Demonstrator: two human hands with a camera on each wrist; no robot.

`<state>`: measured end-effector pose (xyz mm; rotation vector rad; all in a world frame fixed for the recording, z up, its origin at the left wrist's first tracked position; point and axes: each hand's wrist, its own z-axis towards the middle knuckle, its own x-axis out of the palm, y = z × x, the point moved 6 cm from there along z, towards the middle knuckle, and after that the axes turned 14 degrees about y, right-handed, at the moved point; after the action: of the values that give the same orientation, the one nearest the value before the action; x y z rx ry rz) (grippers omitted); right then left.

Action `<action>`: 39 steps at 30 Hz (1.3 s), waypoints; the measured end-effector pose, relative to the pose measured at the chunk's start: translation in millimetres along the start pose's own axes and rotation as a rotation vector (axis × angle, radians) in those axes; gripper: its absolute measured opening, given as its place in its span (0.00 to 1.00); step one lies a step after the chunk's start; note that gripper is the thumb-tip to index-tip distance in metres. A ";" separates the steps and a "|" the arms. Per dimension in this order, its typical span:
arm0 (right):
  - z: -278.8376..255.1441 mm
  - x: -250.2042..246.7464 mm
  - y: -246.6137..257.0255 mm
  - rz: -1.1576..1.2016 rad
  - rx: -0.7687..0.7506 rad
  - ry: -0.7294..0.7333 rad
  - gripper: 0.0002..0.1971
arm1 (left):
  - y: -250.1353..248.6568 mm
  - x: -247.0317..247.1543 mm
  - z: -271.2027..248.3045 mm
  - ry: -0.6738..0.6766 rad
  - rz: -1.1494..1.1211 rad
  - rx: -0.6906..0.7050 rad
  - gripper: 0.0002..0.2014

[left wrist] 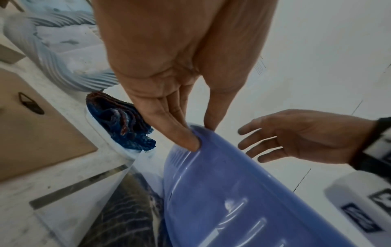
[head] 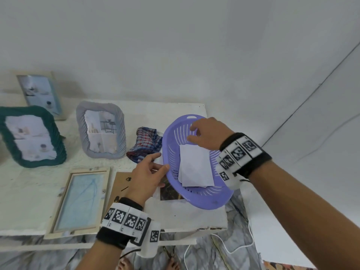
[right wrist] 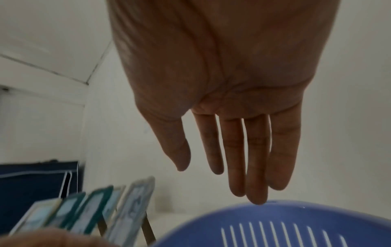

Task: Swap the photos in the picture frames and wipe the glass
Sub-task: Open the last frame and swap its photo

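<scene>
A purple slotted basket (head: 204, 201) stands tilted on its edge over the table's right part. My left hand (head: 163, 160) pinches its left rim; the left wrist view shows thumb and fingers (left wrist: 186, 138) clamped on the basket rim (left wrist: 232, 192). White photo sheets (head: 196, 168) lie face down inside. My right hand (head: 194, 133) hovers over the basket's upper part with straight fingers (right wrist: 256, 183), holding nothing. A wooden frame (head: 78, 201) lies flat at the front left, its brown backing board (head: 120, 184) beside it. A dark photo (head: 169, 191) lies partly under the basket.
A folded plaid cloth (head: 146, 144) lies just left of the basket. A grey frame (head: 101, 131), a green frame (head: 33, 137) and a pale frame (head: 41, 94) stand upright at the back left. White walls close the back and right. Cables run on the floor.
</scene>
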<state>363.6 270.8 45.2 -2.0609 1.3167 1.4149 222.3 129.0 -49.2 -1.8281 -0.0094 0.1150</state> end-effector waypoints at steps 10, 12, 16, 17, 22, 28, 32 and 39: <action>80.1 49.1 -6.5 -0.405 0.107 0.225 0.23 | 0.4 -0.6 2.9 0.034 -0.026 0.031 0.18; 80.3 60.0 -7.6 -0.464 0.104 0.251 0.25 | 1.0 -1.4 3.4 0.042 -0.019 0.041 0.18; 82.0 68.0 -5.3 -0.484 0.137 0.243 0.26 | 1.8 -1.6 4.6 0.053 -0.024 0.046 0.18; 82.8 68.0 -5.6 -0.463 0.150 0.242 0.27 | 1.8 -1.3 4.7 0.056 -0.024 0.049 0.19; 84.4 55.4 -11.1 -0.375 0.271 0.219 0.38 | 2.7 -2.2 4.7 0.057 -0.008 0.056 0.18; 64.8 30.2 -3.8 -0.244 0.190 0.096 0.20 | 3.9 -6.2 5.7 0.043 0.117 0.038 0.19; 38.7 -4.9 -3.5 0.055 0.082 -0.062 0.15 | -2.6 -13.2 -0.8 0.021 0.208 0.061 0.19; -28.0 -48.3 36.5 0.333 -0.116 -0.376 0.12 | -36.8 -51.6 -18.2 -0.063 0.109 0.232 0.14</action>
<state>345.4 256.9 108.0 -1.5754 1.4832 1.9472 174.5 117.4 -5.2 -1.5927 0.0568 0.2408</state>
